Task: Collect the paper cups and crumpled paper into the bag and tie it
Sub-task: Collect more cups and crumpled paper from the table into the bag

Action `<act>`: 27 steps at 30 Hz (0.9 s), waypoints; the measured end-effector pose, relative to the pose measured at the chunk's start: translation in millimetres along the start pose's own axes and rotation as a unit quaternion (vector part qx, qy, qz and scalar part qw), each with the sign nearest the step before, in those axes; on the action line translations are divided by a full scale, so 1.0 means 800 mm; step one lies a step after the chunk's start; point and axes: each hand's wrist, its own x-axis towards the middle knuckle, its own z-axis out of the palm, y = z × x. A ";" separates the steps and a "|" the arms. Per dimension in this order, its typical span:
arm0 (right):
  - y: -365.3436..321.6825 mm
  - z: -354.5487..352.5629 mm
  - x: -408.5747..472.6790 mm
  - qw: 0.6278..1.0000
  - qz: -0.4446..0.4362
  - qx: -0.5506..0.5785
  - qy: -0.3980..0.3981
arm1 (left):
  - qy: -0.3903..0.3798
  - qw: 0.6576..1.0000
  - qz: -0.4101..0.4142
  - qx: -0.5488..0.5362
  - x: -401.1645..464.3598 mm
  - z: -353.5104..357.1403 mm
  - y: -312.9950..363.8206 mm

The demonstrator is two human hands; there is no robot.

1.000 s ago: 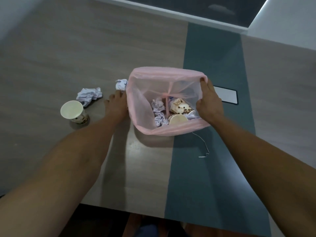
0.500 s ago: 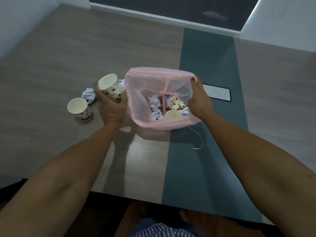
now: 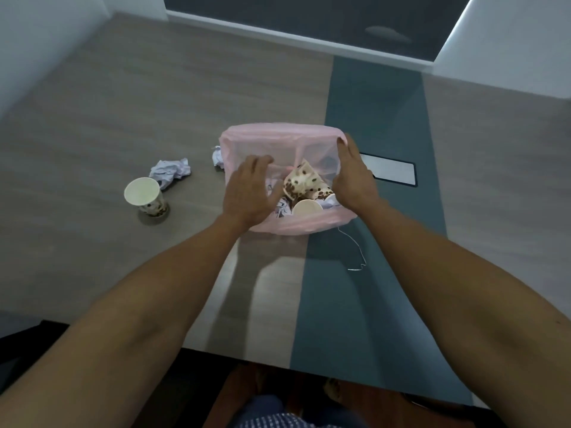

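Left of left hand (image 3: pixel 247 193), well apart: upright paper cup (image 3: pixel 145 196) on desk (image 3: pixel 92 118); hand spread, empty, over pink bag (image 3: pixel 278 135); right hand (image 3: pixel 355 180) gripping rim.

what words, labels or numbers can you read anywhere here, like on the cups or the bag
None can be read.
Upright paper cup on the table: only brown spots, no lettering visible.
Cups in the pink bag: the spotted cup shows a pattern only, too blurred to tell any print.
Crumpled paper: no legible writing.
White-edged panel in the table: blank.
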 end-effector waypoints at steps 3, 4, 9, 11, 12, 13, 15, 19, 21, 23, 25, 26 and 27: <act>-0.005 0.005 0.004 1.000 0.008 -0.006 -0.004 | 0.078 0.989 -0.121 -0.032 0.000 -0.029 -0.035; -0.006 0.006 0.006 1.000 0.016 -0.010 -0.005 | 0.089 0.979 -0.175 -0.045 0.003 -0.036 -0.048; 0.001 0.010 0.021 0.996 0.087 -0.014 -0.006 | 0.030 0.963 -0.268 -0.011 0.032 -0.041 -0.124; 0.009 0.011 0.029 0.995 0.100 -0.005 -0.007 | -0.073 0.962 -0.261 0.024 0.051 -0.031 -0.150; 0.013 0.012 0.032 0.995 0.100 -0.003 -0.006 | -0.119 0.960 -0.251 0.038 0.061 -0.024 -0.159; 0.016 0.013 0.034 0.995 0.100 -0.003 -0.006 | -0.157 0.958 -0.235 0.055 0.071 -0.016 -0.166; 0.022 0.016 0.040 0.995 0.100 -0.004 -0.007 | -0.205 0.955 -0.194 0.092 0.089 0.003 -0.176; 0.033 0.020 0.048 0.995 0.101 -0.007 0.001 | -0.276 0.940 -0.160 0.120 0.113 0.049 -0.203; 0.038 0.022 0.050 0.996 0.093 -0.012 -0.002 | -0.306 0.930 -0.164 0.118 0.116 0.065 -0.220; 0.042 0.024 0.050 0.996 0.088 -0.021 -0.008 | -0.299 0.936 -0.147 0.110 0.111 0.075 -0.230; 0.043 0.023 0.048 0.996 0.090 -0.024 -0.011 | -0.269 0.945 -0.142 0.120 0.103 0.079 -0.234; 0.043 0.022 0.047 0.996 0.089 -0.022 -0.013 | -0.256 0.948 -0.141 0.125 0.097 0.079 -0.235; 0.042 0.021 0.046 0.996 0.087 -0.021 -0.015 | -0.242 0.952 -0.143 0.118 0.091 0.077 -0.232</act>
